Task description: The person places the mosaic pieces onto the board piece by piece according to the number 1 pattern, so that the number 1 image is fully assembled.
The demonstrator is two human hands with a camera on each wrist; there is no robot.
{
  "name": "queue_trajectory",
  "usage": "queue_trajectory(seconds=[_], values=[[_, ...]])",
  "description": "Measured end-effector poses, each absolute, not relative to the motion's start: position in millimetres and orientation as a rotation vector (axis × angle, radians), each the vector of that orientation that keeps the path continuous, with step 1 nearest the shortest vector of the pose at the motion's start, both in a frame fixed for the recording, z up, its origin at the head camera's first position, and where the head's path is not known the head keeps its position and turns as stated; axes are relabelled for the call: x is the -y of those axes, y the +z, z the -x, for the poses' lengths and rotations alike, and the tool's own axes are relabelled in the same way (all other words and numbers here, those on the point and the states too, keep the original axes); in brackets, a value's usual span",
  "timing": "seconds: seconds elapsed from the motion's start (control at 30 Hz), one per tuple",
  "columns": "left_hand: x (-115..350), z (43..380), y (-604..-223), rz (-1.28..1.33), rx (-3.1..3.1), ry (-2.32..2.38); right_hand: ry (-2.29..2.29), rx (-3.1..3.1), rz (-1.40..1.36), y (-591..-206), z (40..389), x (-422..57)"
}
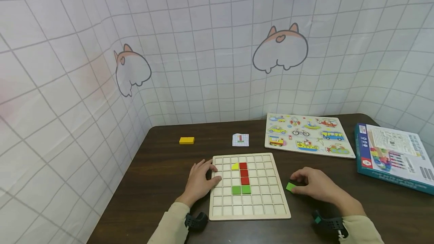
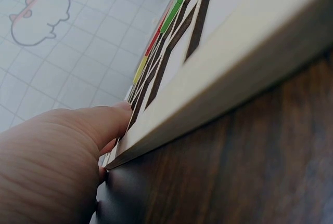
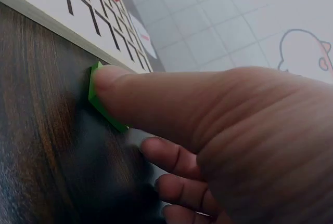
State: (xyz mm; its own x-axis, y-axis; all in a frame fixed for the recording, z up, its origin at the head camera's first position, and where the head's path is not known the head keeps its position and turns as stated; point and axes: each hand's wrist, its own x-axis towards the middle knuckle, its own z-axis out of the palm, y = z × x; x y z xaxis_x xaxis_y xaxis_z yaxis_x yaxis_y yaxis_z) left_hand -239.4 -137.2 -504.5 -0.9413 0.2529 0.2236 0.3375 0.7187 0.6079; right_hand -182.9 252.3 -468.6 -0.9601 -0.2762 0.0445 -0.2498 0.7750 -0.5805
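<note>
A wooden grid board (image 1: 250, 217) lies on the dark table, with three red square tiles (image 1: 244, 173) in a column. Two green square tiles (image 1: 241, 190) sit side by side at the column's foot, and a yellow tile (image 1: 235, 166) with a slanted side is left of its top. My left hand (image 1: 197, 180) rests on the board's left edge, thumb and a fingertip over the frame. Right of the board, my right hand (image 1: 315, 184) pinches a green tile (image 3: 106, 110) low over the table, its thumb covering much of it in the right wrist view.
Behind the board lie a yellow block (image 1: 187, 141) and a small pattern card (image 1: 240, 140). A vehicle picture puzzle board (image 1: 308, 134) lies at the back right, beside a blue-edged box (image 1: 395, 157). A gridded white curtain (image 1: 203, 48) hangs behind the table.
</note>
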Motion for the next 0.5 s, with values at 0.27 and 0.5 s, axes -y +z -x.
queue_trajectory(seconds=[0.27, 0.5], values=[[137.5, 238.4, -504.9, 0.49, 2.791, -1.035, -0.933, -2.906, 0.434, -468.2, 182.0, -251.7], [139.3, 238.7, -505.2, 0.504, 2.789, -1.034, -0.927, -2.94, 0.438, -468.3, 182.1, -246.7]])
